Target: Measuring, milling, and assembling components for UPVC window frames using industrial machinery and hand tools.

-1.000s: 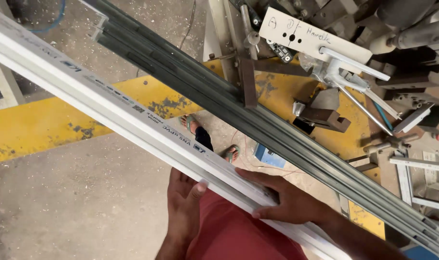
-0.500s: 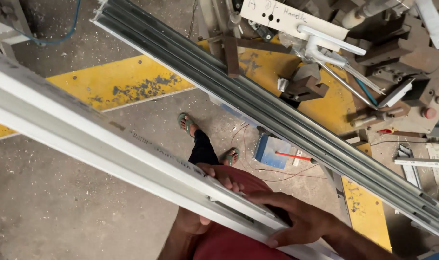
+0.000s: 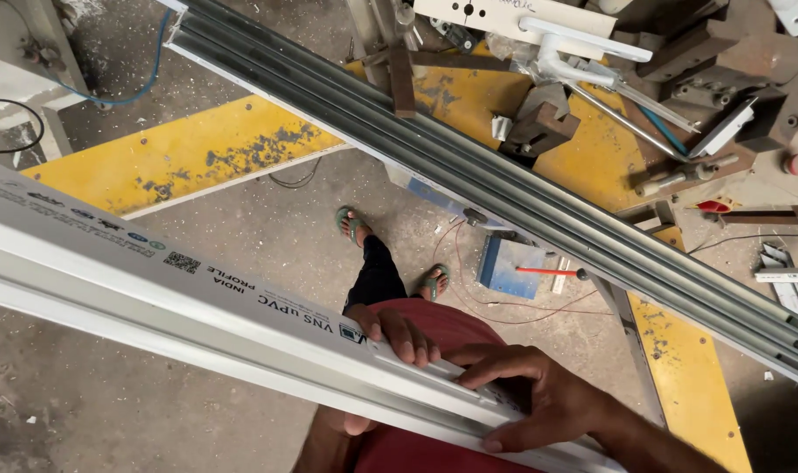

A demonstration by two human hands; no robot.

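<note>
Looking straight down from head height, a long white plastic window profile (image 3: 197, 302) runs across the lower half of the view, from the left edge down to the bottom right. It is held in the air in front of the person's body, above a concrete floor (image 3: 110, 412).

Both hands grip the profile near its right end. The left hand (image 3: 390, 350) comes up from beneath, and its fingers (image 3: 408, 337) curl over the upper edge of the profile, clamped on it. The right hand (image 3: 539, 398) lies on top of the profile just beside the left; its fingers (image 3: 482, 372) are spread along the top face and its thumb presses the near edge, so this hand too is closed on the profile.

Below the hands show a red shirt (image 3: 434, 320), a dark trouser leg and two feet in green sandals (image 3: 351, 223) standing on the floor.

Behind, a stack of long grey metal channels (image 3: 522, 188) lies diagonally from the upper left to the right edge, resting on a worn yellow surface (image 3: 189, 153). Further up the right side sit brown metal blocks (image 3: 543, 131), a white window handle (image 3: 583, 57) and other small fittings. A blue box (image 3: 504, 267) with red wire around it rests on the floor near the feet.
</note>
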